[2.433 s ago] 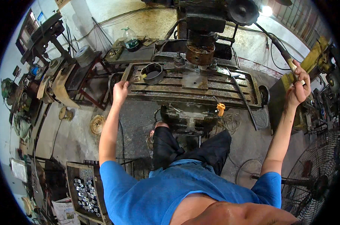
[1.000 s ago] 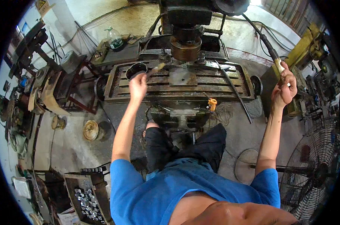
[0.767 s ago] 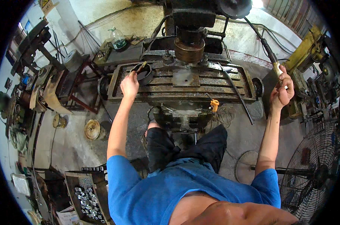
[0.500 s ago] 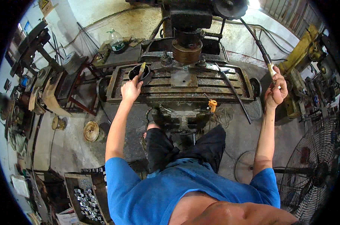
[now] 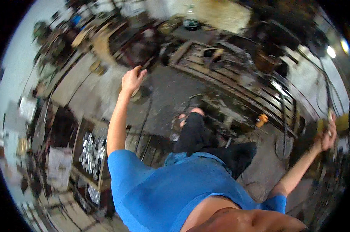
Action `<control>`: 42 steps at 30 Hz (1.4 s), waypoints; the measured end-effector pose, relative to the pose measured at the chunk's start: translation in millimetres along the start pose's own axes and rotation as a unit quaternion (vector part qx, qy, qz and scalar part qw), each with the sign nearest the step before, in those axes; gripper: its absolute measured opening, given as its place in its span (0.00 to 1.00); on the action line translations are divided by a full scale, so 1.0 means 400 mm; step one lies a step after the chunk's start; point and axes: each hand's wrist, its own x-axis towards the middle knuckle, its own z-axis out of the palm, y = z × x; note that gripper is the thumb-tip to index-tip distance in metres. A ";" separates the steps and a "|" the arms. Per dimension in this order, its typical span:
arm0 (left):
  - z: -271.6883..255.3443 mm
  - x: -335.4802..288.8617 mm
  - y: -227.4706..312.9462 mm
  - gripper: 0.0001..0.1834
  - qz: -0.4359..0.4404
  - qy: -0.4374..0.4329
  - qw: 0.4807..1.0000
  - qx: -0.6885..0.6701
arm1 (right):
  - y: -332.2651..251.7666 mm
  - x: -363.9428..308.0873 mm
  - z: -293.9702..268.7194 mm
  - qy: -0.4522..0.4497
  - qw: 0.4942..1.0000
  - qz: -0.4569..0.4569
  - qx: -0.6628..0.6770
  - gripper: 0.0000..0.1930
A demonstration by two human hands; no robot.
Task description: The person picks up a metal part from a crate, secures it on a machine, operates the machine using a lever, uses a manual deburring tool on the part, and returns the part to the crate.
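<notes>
Over the floor (image 5: 165, 91) | left hand (image 5: 131, 82): fingers half-curled | right hand (image 5: 328, 136): gripping lever (image 5: 329, 99)

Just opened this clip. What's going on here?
A person in a blue shirt is at a slotted machine table. Their right hand grips the pale handle of a lever; the left hand is over the floor, nothing visible in it. A brush appears to rest in a dark pot on the table, though blurred.
</notes>
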 end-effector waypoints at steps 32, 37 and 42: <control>-0.167 -0.745 -0.777 0.12 -0.388 -0.184 0.856 0.287 | -0.103 0.230 -0.049 0.014 0.963 0.247 -0.106 0.22; -0.193 -0.780 -0.789 0.15 -0.394 -0.178 0.863 0.261 | -0.137 0.346 0.030 -0.025 0.964 -0.013 -0.265 0.14; -0.204 -0.665 -0.701 0.19 -0.384 -0.169 0.862 0.283 | -0.162 0.488 -0.057 -0.037 0.975 0.082 -0.204 0.14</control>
